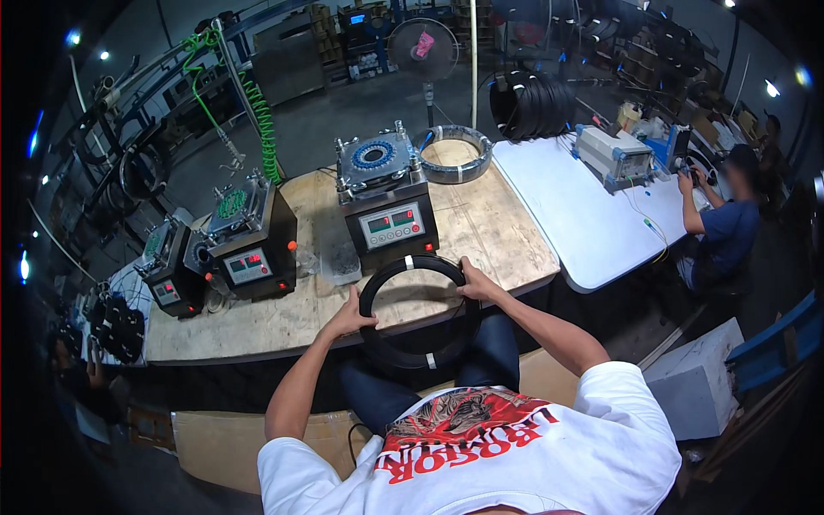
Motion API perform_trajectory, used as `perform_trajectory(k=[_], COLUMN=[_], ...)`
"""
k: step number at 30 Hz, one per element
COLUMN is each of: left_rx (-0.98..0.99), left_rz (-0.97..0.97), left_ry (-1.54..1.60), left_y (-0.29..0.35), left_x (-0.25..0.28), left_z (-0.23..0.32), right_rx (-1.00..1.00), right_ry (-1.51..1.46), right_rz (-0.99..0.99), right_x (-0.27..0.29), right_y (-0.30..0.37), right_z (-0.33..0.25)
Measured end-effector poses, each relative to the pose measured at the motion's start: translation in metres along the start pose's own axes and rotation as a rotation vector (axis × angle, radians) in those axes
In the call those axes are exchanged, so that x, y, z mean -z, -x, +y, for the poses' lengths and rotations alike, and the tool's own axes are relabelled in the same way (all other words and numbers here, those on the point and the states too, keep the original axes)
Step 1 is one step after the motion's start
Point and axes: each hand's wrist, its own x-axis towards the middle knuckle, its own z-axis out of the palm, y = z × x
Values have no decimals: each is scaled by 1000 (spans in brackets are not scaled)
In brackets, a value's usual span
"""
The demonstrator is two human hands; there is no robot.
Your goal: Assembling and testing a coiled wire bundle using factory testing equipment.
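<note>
Between my hands I hold a coil of black cable [372, 296], bound with white bands at its top and bottom. My left hand [350, 315] is wrapped round its left side, and my right hand [477, 281] grips its upper right side. The coil stands tilted over my lap at the front edge of the wooden table [322, 322]. Just beyond it sits a dark box-shaped machine [390, 223] with a lit display and a round blue-ringed plate on top. Another wrapped cable coil [457, 176] lies to the right of that machine.
Two similar machines, one with a green-ringed top [249, 249] and a smaller one [167, 266], stand at the left. A clear plastic tray [345, 264] lies between machines. A white table [592, 232] on the right bears a grey instrument [614, 153]; a co-worker [728, 215] sits there.
</note>
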Motion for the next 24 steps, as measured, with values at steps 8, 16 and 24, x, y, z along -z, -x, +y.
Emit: perform_trajectory(k=[8, 16, 24], left_rx=[-197, -235, -548], left_rz=[46, 90, 224], left_ry=[-15, 234, -42], left_y=[-9, -8, -18], left_x=[-21, -71, -110], left_z=[44, 142, 231], right_rx=[82, 50, -61], right_ry=[-196, -8, 244], right_rz=[15, 358, 561], right_x=[55, 119, 163], right_y=[41, 103, 144], right_z=[-32, -41, -40])
